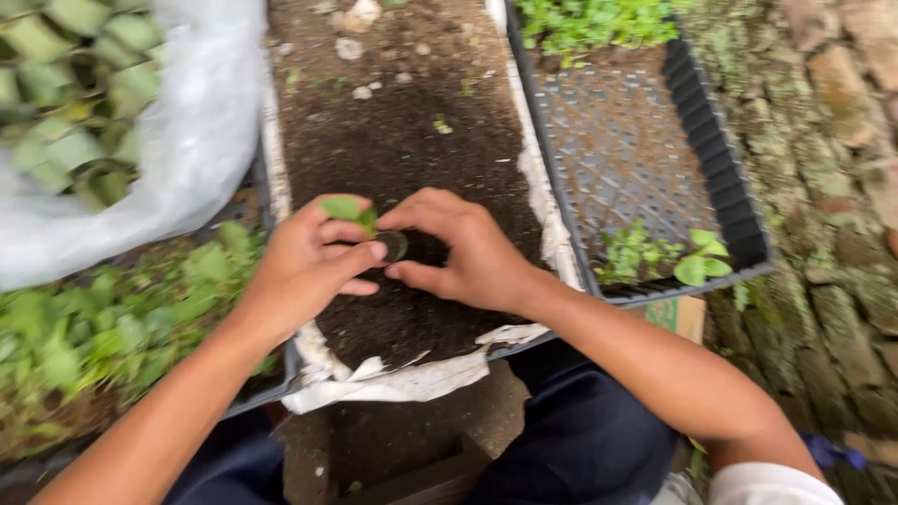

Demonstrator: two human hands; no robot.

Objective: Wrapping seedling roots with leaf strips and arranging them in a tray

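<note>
Both my hands meet over the soil tray (393,140), and their grip is closed on one small seedling pot (394,245). My left hand (304,266) pinches its near rim beside the seedling (348,209); my right hand (468,252) cups the far side. I judge the pot light and soft-walled, the soil loose, the stem fragile. So I hold the pot's sides, never the leaves.
</note>
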